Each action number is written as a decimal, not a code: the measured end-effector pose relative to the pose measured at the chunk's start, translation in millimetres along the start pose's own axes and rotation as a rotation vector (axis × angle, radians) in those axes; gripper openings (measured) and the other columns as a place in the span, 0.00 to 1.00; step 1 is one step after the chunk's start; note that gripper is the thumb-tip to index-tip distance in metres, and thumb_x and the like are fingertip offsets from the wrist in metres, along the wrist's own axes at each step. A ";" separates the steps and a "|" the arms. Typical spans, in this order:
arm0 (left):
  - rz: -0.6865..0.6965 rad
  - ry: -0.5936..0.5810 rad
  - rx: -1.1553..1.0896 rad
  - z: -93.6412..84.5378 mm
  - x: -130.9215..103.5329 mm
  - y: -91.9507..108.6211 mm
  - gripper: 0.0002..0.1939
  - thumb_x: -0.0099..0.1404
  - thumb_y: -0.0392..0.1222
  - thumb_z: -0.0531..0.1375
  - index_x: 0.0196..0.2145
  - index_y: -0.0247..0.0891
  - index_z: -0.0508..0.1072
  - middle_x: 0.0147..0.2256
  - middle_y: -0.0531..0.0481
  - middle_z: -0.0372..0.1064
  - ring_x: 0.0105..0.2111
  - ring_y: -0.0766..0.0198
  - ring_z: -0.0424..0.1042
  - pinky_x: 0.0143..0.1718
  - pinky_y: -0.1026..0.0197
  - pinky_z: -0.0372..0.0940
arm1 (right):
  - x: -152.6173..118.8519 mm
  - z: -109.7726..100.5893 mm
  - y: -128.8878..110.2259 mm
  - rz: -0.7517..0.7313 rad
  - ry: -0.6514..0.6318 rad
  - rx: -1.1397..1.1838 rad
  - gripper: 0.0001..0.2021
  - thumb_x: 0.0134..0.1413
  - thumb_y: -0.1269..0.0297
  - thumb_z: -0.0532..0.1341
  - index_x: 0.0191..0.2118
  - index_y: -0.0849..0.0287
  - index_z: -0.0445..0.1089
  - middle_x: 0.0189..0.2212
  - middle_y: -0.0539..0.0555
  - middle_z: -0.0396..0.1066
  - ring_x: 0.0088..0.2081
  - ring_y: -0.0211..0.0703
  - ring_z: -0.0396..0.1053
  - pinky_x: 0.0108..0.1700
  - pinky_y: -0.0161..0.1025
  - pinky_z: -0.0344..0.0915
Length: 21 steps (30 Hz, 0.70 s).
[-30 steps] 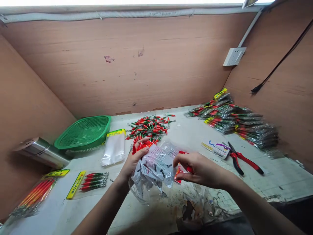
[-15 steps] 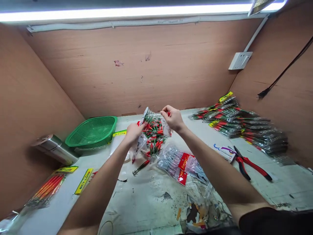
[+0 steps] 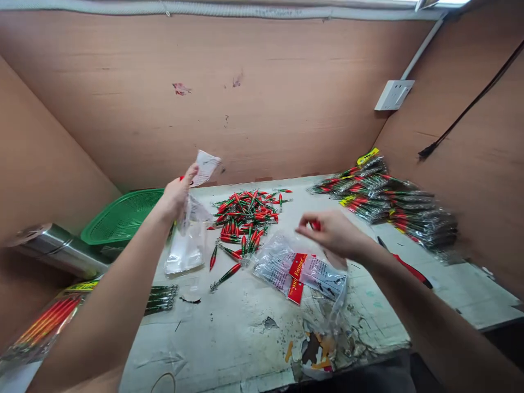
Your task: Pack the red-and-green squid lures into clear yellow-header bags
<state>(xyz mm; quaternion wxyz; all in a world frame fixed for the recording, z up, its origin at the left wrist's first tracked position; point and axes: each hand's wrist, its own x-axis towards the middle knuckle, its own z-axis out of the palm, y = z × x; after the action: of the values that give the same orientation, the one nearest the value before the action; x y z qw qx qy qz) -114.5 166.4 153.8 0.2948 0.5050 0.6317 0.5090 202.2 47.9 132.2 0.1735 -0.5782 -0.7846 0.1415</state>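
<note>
My left hand (image 3: 178, 195) is closed on a crumpled clear plastic bag (image 3: 207, 168) with a white printed part, held up above a stack of clear bags (image 3: 186, 248). My right hand (image 3: 327, 232) hovers right of the pile with its fingers curled; something small and red shows at the fingers, too little to name. Between the hands a pile of red and green lures (image 3: 248, 213) lies loose on the table. In front of it rest printed bags with red labels (image 3: 298, 273).
A green basket (image 3: 123, 218) and a metal flask (image 3: 61, 251) stand at the left, with bagged orange lures (image 3: 47, 325) nearer. Bagged lures (image 3: 380, 191) are heaped at the right, near red-handled pliers (image 3: 413, 270).
My left hand has moved left with the bag, away from the lures. My right hand has moved right and nearer. The pile is now uncovered, and the view has shifted.
</note>
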 end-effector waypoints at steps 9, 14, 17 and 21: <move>0.056 -0.243 -0.284 1.5 -103.2 -1.1 0.16 0.42 0.40 0.62 0.17 0.38 0.54 0.20 0.58 0.48 0.20 0.72 0.51 0.20 0.68 0.53 | -62.3 58.5 23.8 0.311 -0.393 -0.464 0.19 0.49 0.58 0.67 0.44 0.65 0.71 0.41 0.65 0.72 0.44 0.57 0.70 0.38 0.40 0.63; 0.187 -0.345 -0.333 21.6 -134.7 -7.5 0.15 0.44 0.34 0.56 0.18 0.38 0.48 0.20 0.58 0.44 0.21 0.72 0.46 0.19 0.69 0.46 | -71.2 42.9 21.0 0.400 -0.451 -0.509 0.12 0.48 0.60 0.68 0.35 0.65 0.73 0.37 0.65 0.73 0.41 0.58 0.72 0.37 0.41 0.64; 0.168 -0.461 -0.353 35.7 -141.8 -13.6 0.11 0.46 0.35 0.54 0.20 0.40 0.50 0.20 0.58 0.46 0.20 0.71 0.46 0.19 0.68 0.45 | -73.7 43.1 24.9 0.428 -0.448 -0.519 0.13 0.50 0.62 0.66 0.40 0.66 0.72 0.38 0.65 0.73 0.42 0.57 0.72 0.37 0.41 0.64; 0.208 -0.806 -0.239 59.4 -156.0 -19.0 0.04 0.50 0.39 0.53 0.24 0.38 0.60 0.22 0.56 0.54 0.22 0.70 0.54 0.23 0.67 0.52 | -69.6 53.1 39.2 0.414 -0.423 -0.498 0.26 0.46 0.54 0.68 0.47 0.66 0.67 0.40 0.64 0.73 0.44 0.58 0.71 0.37 0.41 0.64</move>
<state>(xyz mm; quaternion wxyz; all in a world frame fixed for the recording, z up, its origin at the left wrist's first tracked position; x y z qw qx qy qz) -18.9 41.1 95.5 0.5213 0.6866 0.3487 0.3677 231.6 -8.3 60.3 -0.1700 -0.7067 -0.6802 0.0948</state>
